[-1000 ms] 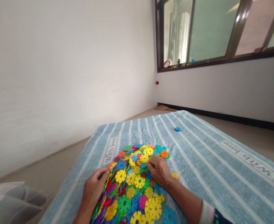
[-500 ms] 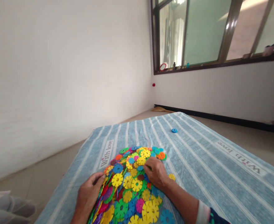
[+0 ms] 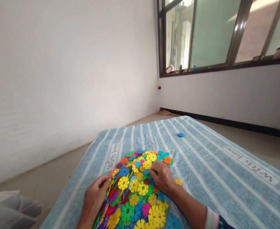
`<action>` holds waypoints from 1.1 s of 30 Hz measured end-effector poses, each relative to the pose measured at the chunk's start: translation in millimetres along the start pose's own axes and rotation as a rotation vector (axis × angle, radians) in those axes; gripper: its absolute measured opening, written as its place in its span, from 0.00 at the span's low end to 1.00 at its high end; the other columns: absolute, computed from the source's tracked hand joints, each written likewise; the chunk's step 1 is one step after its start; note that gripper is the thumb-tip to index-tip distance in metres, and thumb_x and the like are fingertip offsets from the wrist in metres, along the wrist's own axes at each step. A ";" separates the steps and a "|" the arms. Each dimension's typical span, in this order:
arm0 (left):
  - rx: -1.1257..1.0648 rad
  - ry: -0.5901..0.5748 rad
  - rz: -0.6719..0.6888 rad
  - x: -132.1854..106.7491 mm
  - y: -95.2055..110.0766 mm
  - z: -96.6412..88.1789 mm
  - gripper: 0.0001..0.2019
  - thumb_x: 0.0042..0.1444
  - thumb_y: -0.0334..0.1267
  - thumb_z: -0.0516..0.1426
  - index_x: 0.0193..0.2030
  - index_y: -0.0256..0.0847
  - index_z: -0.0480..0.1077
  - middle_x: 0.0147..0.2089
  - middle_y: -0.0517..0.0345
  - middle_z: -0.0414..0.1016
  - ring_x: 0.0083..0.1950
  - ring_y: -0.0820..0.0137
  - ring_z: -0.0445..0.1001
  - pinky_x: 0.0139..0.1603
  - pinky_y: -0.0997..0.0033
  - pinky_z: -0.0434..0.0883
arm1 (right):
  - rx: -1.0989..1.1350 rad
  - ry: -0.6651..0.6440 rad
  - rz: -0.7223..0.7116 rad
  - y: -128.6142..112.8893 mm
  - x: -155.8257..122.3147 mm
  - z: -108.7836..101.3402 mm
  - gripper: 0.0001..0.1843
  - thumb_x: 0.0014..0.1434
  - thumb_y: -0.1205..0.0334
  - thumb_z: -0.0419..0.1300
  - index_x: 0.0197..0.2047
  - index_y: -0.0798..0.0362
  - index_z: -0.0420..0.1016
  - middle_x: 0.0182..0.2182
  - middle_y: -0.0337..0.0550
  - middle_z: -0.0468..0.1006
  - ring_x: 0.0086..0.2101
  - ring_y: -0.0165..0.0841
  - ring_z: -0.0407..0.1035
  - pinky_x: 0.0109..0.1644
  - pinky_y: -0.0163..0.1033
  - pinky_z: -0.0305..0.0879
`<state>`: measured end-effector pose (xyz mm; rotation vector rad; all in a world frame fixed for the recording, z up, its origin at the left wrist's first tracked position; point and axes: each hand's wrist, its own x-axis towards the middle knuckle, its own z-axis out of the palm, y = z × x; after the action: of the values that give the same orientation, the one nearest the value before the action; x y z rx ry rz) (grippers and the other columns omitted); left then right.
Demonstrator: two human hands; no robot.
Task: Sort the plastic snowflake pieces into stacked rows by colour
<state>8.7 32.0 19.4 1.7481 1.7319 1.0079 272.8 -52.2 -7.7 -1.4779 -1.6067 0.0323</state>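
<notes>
A mound of flower-shaped plastic discs (image 3: pixel 133 199) in yellow, green, blue, red and other colours lies at the near end of the bed-like surface. My left hand (image 3: pixel 96 194) is at the mound's left edge, thumb and forefinger drawn together against the discs there. On the right side, my right hand (image 3: pixel 163 176) rests on the mound with curled fingers; its fingertips are hidden, so what they grip cannot be made out. A yellow disc (image 3: pixel 178 182) lies just beyond my right wrist. Farther off, a single blue disc (image 3: pixel 180 135) lies apart on the cloth.
A blue striped cloth (image 3: pixel 216 178) printed "With love" covers the surface. White walls (image 3: pixel 70 70) stand to the left and ahead, with a window (image 3: pixel 211 35) at upper right. Pale translucent material (image 3: pixel 13 210) sits at lower left. A broom (image 3: pixel 165 112) lies on the floor (image 3: pixel 35 171).
The whole view has shifted slightly, so everything appears a little farther right. Both hands keep nearly the same place on the mound of discs.
</notes>
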 end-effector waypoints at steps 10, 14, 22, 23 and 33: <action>-0.017 0.005 0.039 -7.5 1.6 2.0 0.14 0.41 0.49 0.56 0.28 0.43 0.76 0.30 0.58 0.81 0.35 0.61 0.78 0.42 0.67 0.73 | 0.087 -0.051 0.070 0.2 -6.2 -3.7 0.15 0.60 0.63 0.53 0.21 0.53 0.65 0.24 0.38 0.69 0.29 0.29 0.64 0.34 0.33 0.56; -0.024 -0.007 0.028 -7.4 1.0 2.5 0.15 0.41 0.49 0.55 0.29 0.42 0.76 0.31 0.58 0.81 0.36 0.61 0.77 0.44 0.66 0.72 | 0.084 -0.043 0.158 2.5 -0.1 -8.5 0.13 0.59 0.63 0.53 0.24 0.53 0.71 0.26 0.40 0.73 0.30 0.31 0.68 0.37 0.34 0.59; -0.036 -0.006 0.017 -5.5 -2.4 4.2 0.15 0.41 0.50 0.55 0.29 0.43 0.76 0.31 0.59 0.81 0.36 0.61 0.78 0.40 0.68 0.72 | -0.200 -0.251 0.163 5.6 23.2 -19.3 0.06 0.56 0.62 0.61 0.36 0.52 0.78 0.37 0.45 0.78 0.43 0.38 0.70 0.46 0.38 0.60; -0.040 -0.003 0.014 -5.2 -2.3 4.3 0.15 0.41 0.51 0.55 0.29 0.43 0.76 0.31 0.59 0.81 0.35 0.61 0.78 0.40 0.68 0.72 | -0.237 -0.281 0.151 3.9 24.5 -19.1 0.07 0.57 0.60 0.61 0.36 0.52 0.79 0.37 0.45 0.78 0.43 0.38 0.70 0.46 0.38 0.60; -0.019 -0.004 -0.037 -0.4 -2.5 4.4 0.15 0.40 0.50 0.56 0.29 0.44 0.76 0.31 0.60 0.81 0.35 0.61 0.78 0.38 0.70 0.73 | -0.276 -0.377 0.202 -1.7 30.5 -15.4 0.10 0.56 0.54 0.61 0.34 0.52 0.78 0.38 0.46 0.78 0.43 0.39 0.69 0.44 0.38 0.58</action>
<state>10.6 32.5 14.7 1.6986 1.7402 1.0007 285.5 -36.7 20.0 -1.9343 -1.8045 0.2232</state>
